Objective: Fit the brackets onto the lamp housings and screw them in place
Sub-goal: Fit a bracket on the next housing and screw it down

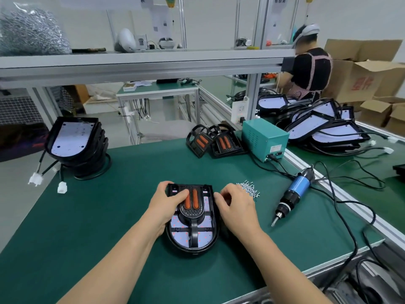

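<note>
green bench mat [98, 216]: bracket [194, 213] on lamp housing [192, 252]. left hand [166, 205] holding bracket down; right hand [235, 208] curled beside housing, pinch unclear. push flat before screws [249, 189].

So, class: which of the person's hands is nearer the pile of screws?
Right. The right hand sits just left of the screws, at the right edge of the lamp housing; the left hand grips its left side.

An assembly-line factory workshop: a green-matted tabletop [109, 216] on aluminium framing, stacked black lamp housings [76, 143], a blue electric screwdriver [293, 194], loose silver screws [248, 189], brown cardboard cartons [361, 80].
</note>
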Motion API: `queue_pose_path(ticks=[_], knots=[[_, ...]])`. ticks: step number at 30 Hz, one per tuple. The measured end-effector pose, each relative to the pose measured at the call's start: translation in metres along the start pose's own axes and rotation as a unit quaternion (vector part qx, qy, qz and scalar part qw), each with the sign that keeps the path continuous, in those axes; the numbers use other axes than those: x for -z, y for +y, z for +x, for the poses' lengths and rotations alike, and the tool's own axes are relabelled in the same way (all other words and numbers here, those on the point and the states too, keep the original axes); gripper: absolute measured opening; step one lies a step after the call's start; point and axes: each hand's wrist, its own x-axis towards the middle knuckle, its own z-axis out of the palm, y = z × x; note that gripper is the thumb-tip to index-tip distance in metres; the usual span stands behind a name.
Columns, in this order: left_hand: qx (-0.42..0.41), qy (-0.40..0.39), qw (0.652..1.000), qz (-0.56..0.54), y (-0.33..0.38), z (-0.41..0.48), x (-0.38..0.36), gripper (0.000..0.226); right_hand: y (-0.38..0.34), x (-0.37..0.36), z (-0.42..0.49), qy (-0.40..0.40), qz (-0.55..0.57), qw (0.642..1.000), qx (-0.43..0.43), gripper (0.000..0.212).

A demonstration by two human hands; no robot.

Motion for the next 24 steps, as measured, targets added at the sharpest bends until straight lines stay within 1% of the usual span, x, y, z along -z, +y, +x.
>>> queue_pose_path(ticks=[2, 3, 6, 8, 10, 12, 16, 19, 21, 22, 24], knots=[[0.000, -0.002, 1.000, 0.005, 0.001, -0.001, 0.000, 0.042, 0.007, 0.017, 0.023, 0.019, -0.032, 0.999, -0.011, 0.004], [0.000, -0.002, 1.000, 0.003, 0.002, -0.002, 0.001, 0.043, 0.011, 0.026, 0.036, 0.015, -0.065, 0.997, -0.027, 0.008], [0.007, -0.004, 1.000, -0.010, 0.002, -0.007, 0.001, 0.041, 0.026, 0.047, 0.070, -0.047, -0.170, 0.982, -0.064, 0.025], [0.009, -0.004, 1.000, -0.010, 0.003, -0.008, 0.001, 0.040, 0.032, 0.051, 0.079, -0.085, -0.199, 0.974, -0.070, 0.029], [0.010, -0.005, 1.000, -0.011, 0.003, -0.009, 0.001, 0.041, 0.036, 0.049, 0.081, -0.111, -0.216, 0.968, -0.063, 0.028], [0.012, -0.005, 1.000, -0.015, 0.004, -0.009, 0.002, 0.042, 0.038, 0.045, 0.080, -0.120, -0.225, 0.965, -0.053, 0.023], [0.019, 0.002, 1.000, 0.005, 0.007, -0.011, 0.003, 0.048, 0.040, 0.040, 0.079, -0.108, -0.223, 0.968, -0.048, 0.018], [0.018, 0.009, 0.999, 0.031, 0.011, -0.014, 0.003, 0.062, 0.041, 0.042, 0.079, -0.105, -0.222, 0.968, -0.043, 0.016], [0.004, 0.027, 0.997, 0.072, 0.014, -0.016, 0.003, 0.072, 0.044, 0.044, 0.078, -0.090, -0.211, 0.972, -0.044, 0.016], [-0.009, 0.041, 0.993, 0.106, 0.015, -0.016, 0.002, 0.074, 0.045, 0.045, 0.077, -0.076, -0.205, 0.975, -0.048, 0.018], [-0.048, 0.080, 0.983, 0.161, 0.023, -0.019, -0.001, 0.068, 0.049, 0.047, 0.076, -0.045, -0.186, 0.980, -0.056, 0.022]])
